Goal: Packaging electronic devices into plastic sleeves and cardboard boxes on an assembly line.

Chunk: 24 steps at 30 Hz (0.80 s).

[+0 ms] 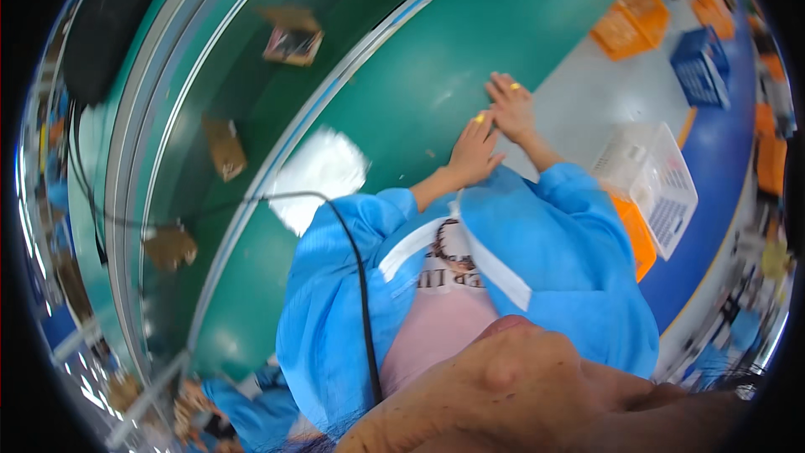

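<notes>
My left hand (pixel 475 151) lies near the edge of the green table (pixel 419 67), its fingers stretched out and somewhat blurred. Just beyond it, my right hand (pixel 511 107) is also spread flat, and the two hands meet or nearly touch at the fingers. Each hand has a small yellow band on a finger. I see nothing held in either one. A shiny white sheet or plastic bag (pixel 323 176) lies on the table to the left of my left hand.
Left of the table runs a green conveyor channel carrying an opened carton (pixel 293 44) and brown cardboard pieces (pixel 225 149). A black cable (pixel 352 243) crosses in front of me. To the right are a white basket (pixel 662 184), orange crates (pixel 631 21) and a blue crate (pixel 701 67).
</notes>
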Motion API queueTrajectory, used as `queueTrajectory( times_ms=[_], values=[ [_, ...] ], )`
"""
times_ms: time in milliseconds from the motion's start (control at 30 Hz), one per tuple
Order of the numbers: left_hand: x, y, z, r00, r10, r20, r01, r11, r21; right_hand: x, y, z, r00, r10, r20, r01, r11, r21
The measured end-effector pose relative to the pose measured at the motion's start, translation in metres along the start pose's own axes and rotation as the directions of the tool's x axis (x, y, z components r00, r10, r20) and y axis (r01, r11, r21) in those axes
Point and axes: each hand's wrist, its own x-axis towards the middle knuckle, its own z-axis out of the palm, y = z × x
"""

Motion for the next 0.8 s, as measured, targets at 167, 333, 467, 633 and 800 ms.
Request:
queueTrajectory(
  times_ms=[167,333,467,633,800],
  values=[
    [-0.019,-0.087,-0.098,0.882,-0.405,-0.241,0.462,0.845,0.270,-0.001,0.000,-0.002,1.000,-0.009,0.000,0.009,1.000,-0.018],
    [-0.035,-0.131,-0.118,0.667,-0.624,-0.408,0.745,0.561,0.360,-0.005,-0.006,0.004,0.999,-0.005,-0.034,0.005,1.000,0.007],
    [0.015,-0.144,-0.089,0.703,-0.490,-0.516,0.701,0.604,0.380,-0.002,-0.014,0.002,0.999,-0.046,0.014,0.046,0.999,-0.002],
    [0.008,-0.009,-0.020,0.887,-0.460,0.040,0.461,0.888,-0.005,-0.001,-0.003,0.004,0.997,-0.081,0.001,0.081,0.994,0.068],
    [-0.056,-0.056,-0.063,0.948,-0.283,-0.147,0.313,0.917,0.248,-0.003,0.006,0.003,0.999,-0.039,0.018,0.039,0.999,0.011]
  ],
)
